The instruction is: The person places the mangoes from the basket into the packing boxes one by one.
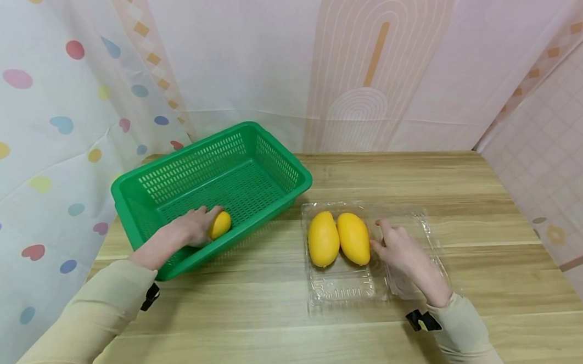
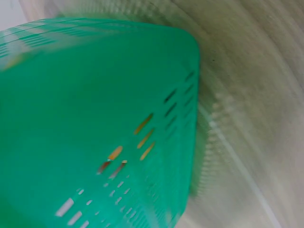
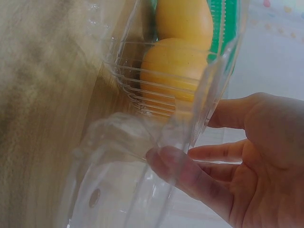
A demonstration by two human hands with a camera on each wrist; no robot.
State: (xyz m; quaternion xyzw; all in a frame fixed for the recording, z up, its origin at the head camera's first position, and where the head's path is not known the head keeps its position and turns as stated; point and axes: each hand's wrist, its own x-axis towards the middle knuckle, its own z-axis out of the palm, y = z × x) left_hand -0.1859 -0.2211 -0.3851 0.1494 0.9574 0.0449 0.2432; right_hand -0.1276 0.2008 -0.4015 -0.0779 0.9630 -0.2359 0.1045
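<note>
Inside the green plastic basket, my left hand grips a yellow mango near the front wall. The left wrist view has mostly the basket's outer wall, blurred, and the hand is hidden there. Two more mangoes, one on the left and one on the right, lie side by side in an open clear plastic clamshell box. My right hand is at the box's middle fold, its thumb and fingers on either side of the plastic edge, close to the right mango.
The clamshell's lid lies folded out to the right on the wooden table. Behind the table hangs a patterned curtain, and a dotted one runs along the left side by the basket.
</note>
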